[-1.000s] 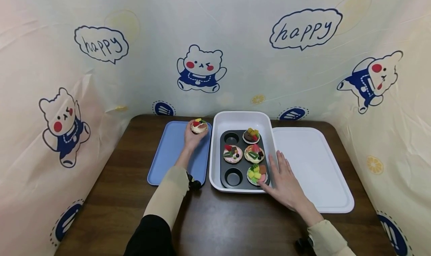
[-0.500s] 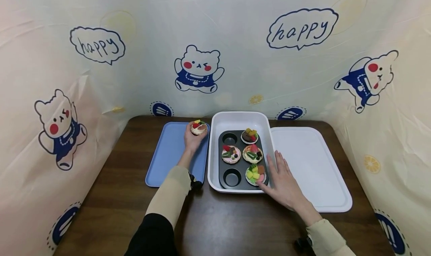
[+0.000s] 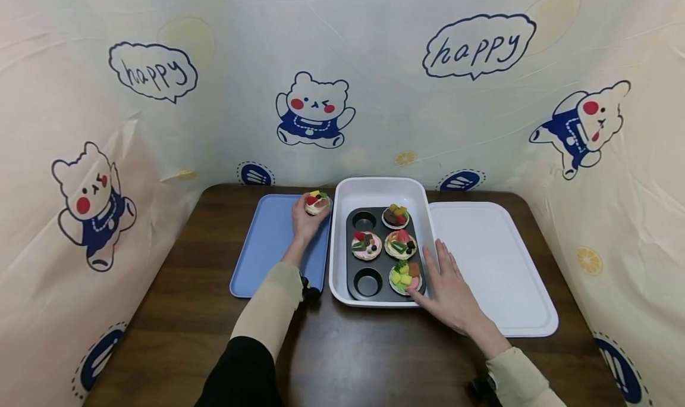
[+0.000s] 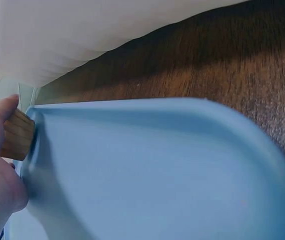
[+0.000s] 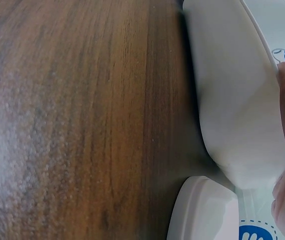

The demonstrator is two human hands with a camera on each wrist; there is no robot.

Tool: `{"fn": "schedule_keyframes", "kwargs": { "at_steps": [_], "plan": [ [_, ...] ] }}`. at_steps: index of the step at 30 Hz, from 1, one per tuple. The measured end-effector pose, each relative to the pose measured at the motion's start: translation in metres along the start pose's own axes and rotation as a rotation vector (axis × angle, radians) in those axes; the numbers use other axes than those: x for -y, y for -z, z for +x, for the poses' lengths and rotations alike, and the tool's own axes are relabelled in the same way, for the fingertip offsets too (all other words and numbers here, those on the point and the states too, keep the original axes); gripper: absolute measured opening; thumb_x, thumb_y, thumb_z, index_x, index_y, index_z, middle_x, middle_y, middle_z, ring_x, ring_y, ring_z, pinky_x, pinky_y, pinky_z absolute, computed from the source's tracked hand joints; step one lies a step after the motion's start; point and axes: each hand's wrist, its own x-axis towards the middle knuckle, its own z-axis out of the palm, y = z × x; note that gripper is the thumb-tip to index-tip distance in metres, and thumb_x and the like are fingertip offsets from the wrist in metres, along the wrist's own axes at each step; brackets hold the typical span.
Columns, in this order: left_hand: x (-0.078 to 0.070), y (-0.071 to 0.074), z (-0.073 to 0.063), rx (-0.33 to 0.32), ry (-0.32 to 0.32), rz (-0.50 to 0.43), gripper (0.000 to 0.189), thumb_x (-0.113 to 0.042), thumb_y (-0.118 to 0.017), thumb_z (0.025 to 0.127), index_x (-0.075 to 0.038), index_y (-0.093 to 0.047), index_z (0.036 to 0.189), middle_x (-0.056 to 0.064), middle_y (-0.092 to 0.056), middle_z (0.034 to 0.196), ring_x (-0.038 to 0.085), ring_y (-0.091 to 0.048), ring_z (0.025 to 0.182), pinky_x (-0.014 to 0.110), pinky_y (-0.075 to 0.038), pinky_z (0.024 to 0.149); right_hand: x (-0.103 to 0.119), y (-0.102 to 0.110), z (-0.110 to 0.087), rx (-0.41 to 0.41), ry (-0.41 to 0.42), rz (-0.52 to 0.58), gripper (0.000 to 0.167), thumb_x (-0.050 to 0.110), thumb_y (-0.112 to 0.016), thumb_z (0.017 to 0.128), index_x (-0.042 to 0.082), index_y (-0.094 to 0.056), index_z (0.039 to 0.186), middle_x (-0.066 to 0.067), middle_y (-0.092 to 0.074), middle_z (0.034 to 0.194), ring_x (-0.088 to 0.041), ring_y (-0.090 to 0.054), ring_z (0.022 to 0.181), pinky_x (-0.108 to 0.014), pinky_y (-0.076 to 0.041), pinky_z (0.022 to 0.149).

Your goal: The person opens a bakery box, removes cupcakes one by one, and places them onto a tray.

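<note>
My left hand [image 3: 306, 219] holds a small fruit tart [image 3: 317, 204] with red, yellow and green toppings, over the far right corner of the blue tray [image 3: 262, 258]. In the left wrist view the tart's ridged tan side [image 4: 18, 135] shows below the thumb, close against the tray's end. My right hand [image 3: 453, 297] lies with fingers spread at the right rim of the white bin [image 3: 374, 194], thumb near the front right tart [image 3: 405, 278]. Inside the bin sits a dark muffin pan [image 3: 385, 267]. Several of its cups hold topped tarts; the back left and front left cups are bare.
A flat white tray [image 3: 497, 270] lies right of the bin, partly behind my right hand. All this stands on a brown wooden table [image 3: 353, 353]. A printed cloth [image 3: 374, 127] rises close behind the table and along its sides.
The head view has shifted slightly. Both hands stay in place, the left still holding the tart at the blue tray's far corner.
</note>
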Motion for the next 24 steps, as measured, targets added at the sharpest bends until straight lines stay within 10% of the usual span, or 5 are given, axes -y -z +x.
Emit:
{"fn": "schedule_keyframes", "kwargs": {
  "at_steps": [24],
  "plan": [
    [-0.0024,0.0089,-0.0041,0.073,-0.031,0.266,0.08,-0.046,-0.076,0.075,-0.019,-0.039,0.141,0.022,-0.024,0.149,0.037,-0.025,0.137,0.052,-0.026,0.11,0.0017,-0.0012,0.0006,-0.016,-0.005,-0.013,0.098,0.078,-0.043,0.078,0.022,-0.012,0.152,-0.01,0.0,0.16,-0.034,-0.008,0.146,-0.059,-0.025,0.11]
  ]
}}
